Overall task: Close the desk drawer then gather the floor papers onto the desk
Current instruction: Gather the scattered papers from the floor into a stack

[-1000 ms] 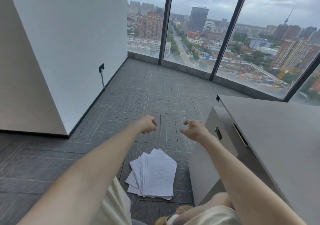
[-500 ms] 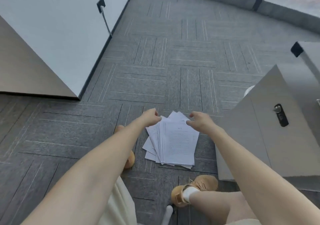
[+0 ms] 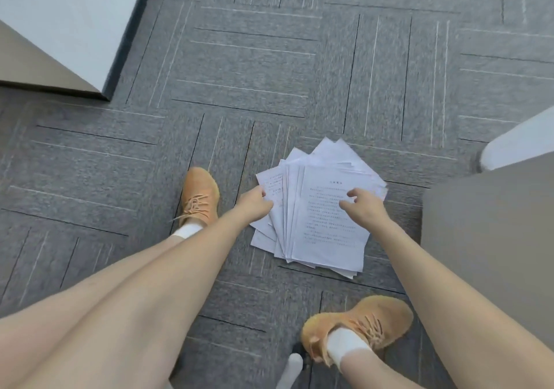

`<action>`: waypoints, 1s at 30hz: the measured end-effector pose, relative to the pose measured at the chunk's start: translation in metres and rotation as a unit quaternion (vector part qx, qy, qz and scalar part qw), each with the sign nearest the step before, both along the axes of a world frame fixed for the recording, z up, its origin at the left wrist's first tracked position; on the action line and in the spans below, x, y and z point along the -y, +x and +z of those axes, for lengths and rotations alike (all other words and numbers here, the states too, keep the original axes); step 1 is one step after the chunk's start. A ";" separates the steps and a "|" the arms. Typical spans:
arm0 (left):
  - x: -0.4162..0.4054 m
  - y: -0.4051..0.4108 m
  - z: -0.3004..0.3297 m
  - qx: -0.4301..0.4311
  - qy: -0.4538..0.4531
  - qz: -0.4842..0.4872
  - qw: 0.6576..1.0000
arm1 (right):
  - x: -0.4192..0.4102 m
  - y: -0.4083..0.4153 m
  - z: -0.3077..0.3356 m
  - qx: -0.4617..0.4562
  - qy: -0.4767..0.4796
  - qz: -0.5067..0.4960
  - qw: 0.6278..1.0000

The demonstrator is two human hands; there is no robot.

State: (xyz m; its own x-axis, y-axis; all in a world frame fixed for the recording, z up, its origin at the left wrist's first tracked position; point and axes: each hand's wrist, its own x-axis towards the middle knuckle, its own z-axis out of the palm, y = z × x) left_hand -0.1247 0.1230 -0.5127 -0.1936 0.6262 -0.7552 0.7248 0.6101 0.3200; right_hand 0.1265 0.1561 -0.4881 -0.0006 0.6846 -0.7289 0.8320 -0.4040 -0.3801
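**user_a:** so where's the paper at in this one?

**user_b:** The papers (image 3: pixel 317 206) are a loose fanned stack lying flat on the grey carpet tile floor (image 3: pixel 269 59), printed sheet on top, the others sticking out at the far and left edges. They sit between the person's two feet, a bit forward of them.

**user_a:** and the hands?

**user_b:** Both are over the stack. The left hand (image 3: pixel 254 203) is at the stack's left edge, fingers curled in and the fingertips right on the sheets poking out there. Looks like contact, but whether it's actually pinching a sheet can't be told, the knuckles hide it. The right hand (image 3: pixel 362 206) is over the top sheet toward its right side, fingers spread and bent down like a claw, tips at or just above the printed page. Can't tell if it's touching. Nothing is lifted, the whole pile is flat on the floor.

**user_a:** what's around it?

**user_b:** An orange sneaker (image 3: pixel 199 197) with a white sock just left of the left hand, and the other orange sneaker (image 3: pixel 359 331) nearer the camera, below the stack. On the right a grey cabinet side (image 3: pixel 491 224) stands near the stack's right edge. A white wall (image 3: pixel 66 17) corner is far off at upper left.
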 end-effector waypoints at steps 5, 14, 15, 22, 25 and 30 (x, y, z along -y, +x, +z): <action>-0.003 -0.004 -0.059 -0.039 -0.028 -0.001 0.999 | 0.003 0.000 -0.069 -0.009 -0.023 -0.034 0.999; -0.019 0.003 -0.121 -0.090 -0.006 0.038 0.995 | 0.029 0.024 -0.153 0.128 -0.055 -0.142 0.980; -0.020 0.004 -0.124 -0.089 -0.013 0.053 0.994 | 0.034 0.026 -0.159 0.132 -0.062 -0.157 0.977; -0.018 0.012 -0.147 -0.109 -0.024 0.102 0.989 | 0.051 0.025 -0.181 0.124 -0.005 -0.207 0.970; -0.012 0.012 -0.152 -0.078 0.004 0.093 0.993 | 0.059 0.017 -0.183 0.108 0.021 -0.168 0.980; -0.002 0.020 -0.154 -0.050 0.034 0.095 0.994 | 0.066 0.006 -0.184 0.091 0.070 -0.139 0.984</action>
